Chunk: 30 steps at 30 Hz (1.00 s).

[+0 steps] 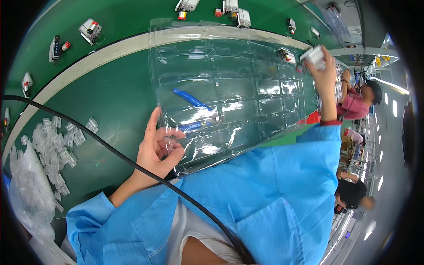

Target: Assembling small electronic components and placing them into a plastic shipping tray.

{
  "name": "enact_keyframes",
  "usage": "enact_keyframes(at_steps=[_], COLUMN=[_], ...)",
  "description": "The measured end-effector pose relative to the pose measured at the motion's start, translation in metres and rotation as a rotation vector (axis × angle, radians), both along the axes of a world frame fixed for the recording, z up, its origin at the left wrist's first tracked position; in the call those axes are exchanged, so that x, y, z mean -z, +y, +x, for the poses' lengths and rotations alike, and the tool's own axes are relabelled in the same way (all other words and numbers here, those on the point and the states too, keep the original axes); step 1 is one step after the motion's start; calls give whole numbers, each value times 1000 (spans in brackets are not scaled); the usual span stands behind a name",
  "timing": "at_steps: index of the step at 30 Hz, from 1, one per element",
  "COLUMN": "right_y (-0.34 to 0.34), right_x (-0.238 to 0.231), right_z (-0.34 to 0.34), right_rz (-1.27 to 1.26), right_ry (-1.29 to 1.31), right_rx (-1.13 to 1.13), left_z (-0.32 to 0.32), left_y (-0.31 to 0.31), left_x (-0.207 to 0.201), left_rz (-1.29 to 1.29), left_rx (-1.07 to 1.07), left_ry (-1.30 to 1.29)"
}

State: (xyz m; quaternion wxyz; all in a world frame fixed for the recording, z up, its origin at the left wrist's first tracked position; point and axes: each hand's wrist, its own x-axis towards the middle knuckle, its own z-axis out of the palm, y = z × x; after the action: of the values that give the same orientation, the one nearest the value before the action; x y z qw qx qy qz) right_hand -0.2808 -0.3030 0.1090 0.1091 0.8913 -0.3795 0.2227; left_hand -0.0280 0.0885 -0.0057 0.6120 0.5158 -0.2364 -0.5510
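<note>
A clear plastic blister tray (238,108) with rows of pockets lies in front of me. My left hand (154,152) is at its left edge, thumb and curled fingers closed round the rim, index finger stretched along it. Out to the far right, my right hand (326,77) grips a small white device (313,56) with a reddish end, over the tray's far right corner. Near that corner sits another small white device (287,56) with a red-and-white part. Blue-handled pliers (193,98) show through the tray's left half; I cannot tell whether they lie under it.
Several similar devices (90,31) stand along the green strip beyond a pale curved rail (95,55). At left are loose clear plastic pieces (53,152) and a plastic bag (31,190). A black cable (110,148) crosses before me. Other people (353,104) are at right.
</note>
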Motion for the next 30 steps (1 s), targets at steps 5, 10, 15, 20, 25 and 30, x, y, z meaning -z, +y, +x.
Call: enact_keyframes(at_steps=[5,10,15,20,25,30], right_y=[-78,-114,-115,-93,-75,-69], right_x=[11,52,41,20,55,72], right_z=[81,130,113,51,4,13], right_rz=[152,140,88,287,570,396], right_ry=[129,197,171,245,228,266], right_rx=[-286,-254,-220,50,478,398], left_z=[-1,-2,1,-1,-1,-2], left_y=[3,5,2,3,0,0], left_x=[1,0,0,-1,0,1], left_rz=[-23,-32,-30,-9,-2,-11], left_rx=[-1,17,22,-25,-2,-13], left_ry=[-11,-26,-22,-6,-28,-17])
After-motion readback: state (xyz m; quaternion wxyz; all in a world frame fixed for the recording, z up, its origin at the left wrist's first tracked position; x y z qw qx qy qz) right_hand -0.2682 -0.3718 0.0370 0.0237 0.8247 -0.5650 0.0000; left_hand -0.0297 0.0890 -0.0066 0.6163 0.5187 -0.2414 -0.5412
